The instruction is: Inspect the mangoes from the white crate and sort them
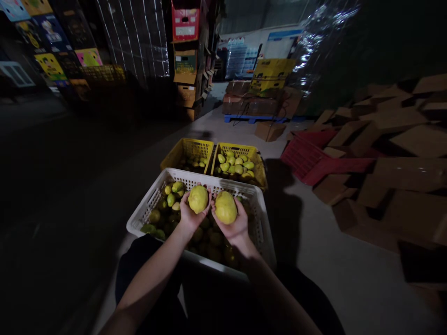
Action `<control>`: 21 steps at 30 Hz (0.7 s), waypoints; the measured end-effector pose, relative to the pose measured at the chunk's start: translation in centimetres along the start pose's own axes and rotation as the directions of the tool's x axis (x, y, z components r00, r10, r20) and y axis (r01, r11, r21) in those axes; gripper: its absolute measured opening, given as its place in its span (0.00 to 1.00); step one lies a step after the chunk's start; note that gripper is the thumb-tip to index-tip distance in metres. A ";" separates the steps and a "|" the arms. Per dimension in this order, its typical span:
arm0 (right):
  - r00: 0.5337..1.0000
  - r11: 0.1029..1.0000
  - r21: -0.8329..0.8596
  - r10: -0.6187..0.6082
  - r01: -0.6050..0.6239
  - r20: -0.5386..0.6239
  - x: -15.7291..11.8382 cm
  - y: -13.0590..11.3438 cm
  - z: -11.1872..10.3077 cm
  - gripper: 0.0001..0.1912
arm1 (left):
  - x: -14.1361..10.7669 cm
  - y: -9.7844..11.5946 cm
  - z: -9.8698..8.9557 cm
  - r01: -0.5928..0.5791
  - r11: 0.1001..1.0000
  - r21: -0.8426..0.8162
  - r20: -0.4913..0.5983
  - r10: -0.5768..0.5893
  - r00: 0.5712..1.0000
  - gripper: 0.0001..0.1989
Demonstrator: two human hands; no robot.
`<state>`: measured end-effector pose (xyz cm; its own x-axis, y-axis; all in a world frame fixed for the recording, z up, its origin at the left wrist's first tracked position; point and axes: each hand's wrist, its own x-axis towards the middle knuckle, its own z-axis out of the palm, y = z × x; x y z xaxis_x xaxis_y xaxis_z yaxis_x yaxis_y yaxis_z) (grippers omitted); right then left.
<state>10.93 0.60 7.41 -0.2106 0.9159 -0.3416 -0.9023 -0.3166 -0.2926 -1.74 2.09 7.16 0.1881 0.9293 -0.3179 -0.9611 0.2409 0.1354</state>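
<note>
My left hand (188,215) holds a large, rounded yellow fruit (198,199), with the fingers curled around it from below and the side. In my right hand (240,223) rests a second yellow fruit (225,207), slightly bigger and oval. The two fruits are side by side, a small gap apart, and their exact kind is not clear. Both hands are above a white perforated plastic crate (146,204), which holds many green and yellow fruits (171,200). Its near part lies in shadow under my forearms.
Behind the white crate stand two yellow crates, the left one (171,153) with a few fruits low inside, the right one (260,170) fuller. A red crate (303,158) lies among piled cardboard boxes (401,186) at right. Stacked boxes (186,65) and a blue pallet (251,119) stand farther back.
</note>
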 end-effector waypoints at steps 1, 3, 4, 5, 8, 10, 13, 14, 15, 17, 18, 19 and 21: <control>1.000 1.000 0.000 0.001 -0.001 0.000 0.0 0.0 0.0 0.15 | 0.0 0.0 0.0 0.001 1.000 0.003 0.000 -0.001 1.000 0.15; 1.000 1.000 -0.008 0.003 -0.003 0.008 -0.1 0.0 0.0 0.15 | 0.0 0.1 0.1 0.001 1.000 0.012 -0.007 -0.001 1.000 0.15; 1.000 1.000 -0.015 0.002 -0.002 0.014 -0.1 -0.1 0.0 0.15 | -0.1 0.1 0.1 0.002 1.000 0.018 -0.012 -0.002 1.000 0.15; 1.000 1.000 -0.024 0.002 -0.002 0.022 -0.1 -0.1 0.0 0.14 | -0.1 0.1 0.2 0.004 1.000 0.023 -0.019 -0.003 1.000 0.15; 0.999 0.999 -0.048 0.004 -0.002 0.042 -0.1 -0.1 0.0 0.13 | -0.3 0.1 0.4 0.010 1.000 0.030 -0.035 -0.009 0.999 0.15; 0.999 0.999 -0.051 0.005 -0.003 0.044 -0.1 -0.1 0.0 0.13 | -0.4 0.1 0.4 0.014 1.000 0.025 -0.041 -0.013 0.999 0.16; 0.999 0.999 -0.045 0.012 -0.010 0.042 -0.1 -0.1 0.0 0.13 | -0.3 0.1 0.3 0.012 1.000 0.014 -0.051 -0.012 0.999 0.16; 0.999 0.999 -0.045 0.014 -0.012 0.049 -0.1 -0.1 -0.1 0.12 | -0.3 0.1 0.3 0.012 1.000 0.014 -0.057 -0.011 0.998 0.16; 0.998 0.999 -0.046 0.015 -0.013 0.059 -0.1 -0.1 -0.1 0.12 | -0.2 0.1 0.3 0.011 1.000 0.017 -0.063 -0.010 0.998 0.16; 0.997 0.999 -0.051 0.013 -0.009 0.081 0.0 -0.1 -0.2 0.11 | -0.2 0.1 0.2 0.009 1.000 0.028 -0.075 -0.007 0.997 0.16; 0.996 0.999 -0.053 0.009 -0.005 0.085 0.0 -0.1 -0.3 0.11 | -0.2 0.1 0.3 0.007 0.999 0.035 -0.080 -0.004 0.997 0.16; 0.997 0.999 -0.053 0.007 -0.002 0.083 0.1 -0.1 -0.4 0.11 | -0.2 0.0 0.3 0.004 0.999 0.042 -0.081 -0.001 0.997 0.15; 0.997 0.999 -0.052 0.007 -0.003 0.072 0.1 -0.1 -0.4 0.12 | -0.3 0.0 0.4 -0.001 0.998 0.065 -0.078 0.006 0.997 0.14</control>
<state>11.13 0.59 7.09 -0.2433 0.9292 -0.2783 -0.8808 -0.3318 -0.3378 -1.72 1.97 7.63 0.1657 0.9061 -0.3894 -0.9460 0.2576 0.1968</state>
